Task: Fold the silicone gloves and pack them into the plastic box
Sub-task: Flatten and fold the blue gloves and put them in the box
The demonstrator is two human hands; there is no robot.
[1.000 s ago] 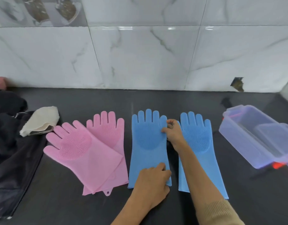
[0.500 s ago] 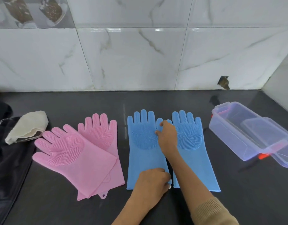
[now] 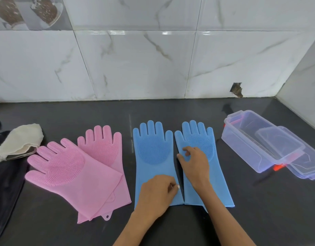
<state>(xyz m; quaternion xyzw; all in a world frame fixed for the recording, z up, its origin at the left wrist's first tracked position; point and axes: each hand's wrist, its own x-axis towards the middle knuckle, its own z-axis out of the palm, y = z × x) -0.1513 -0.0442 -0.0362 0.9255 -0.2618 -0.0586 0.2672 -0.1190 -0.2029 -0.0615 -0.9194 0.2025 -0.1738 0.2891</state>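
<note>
Two blue silicone gloves lie flat, side by side, palms up, on the dark counter: the left blue glove [image 3: 151, 150] and the right blue glove [image 3: 204, 139]. My left hand [image 3: 156, 192] rests on the left blue glove's cuff, fingertips pinching its right edge. My right hand [image 3: 194, 162] lies on the right blue glove below its thumb, fingers loosely curled and apart. Two pink gloves sit further left, one pink glove [image 3: 64, 167] laid slantwise over the other pink glove [image 3: 103, 146]. The clear plastic box [image 3: 242, 144] stands open at the right.
The box's clear lid [image 3: 306, 169] lies under and beside the box, against the right wall. A cream cloth [image 3: 20, 141] and dark fabric [image 3: 4, 183] lie at the left edge. A tiled wall runs behind the counter [image 3: 171, 110].
My right hand has moved from the left blue glove's thumb onto the right blue glove. My left hand has stayed on the left glove's cuff. The view has shifted rightward.
</note>
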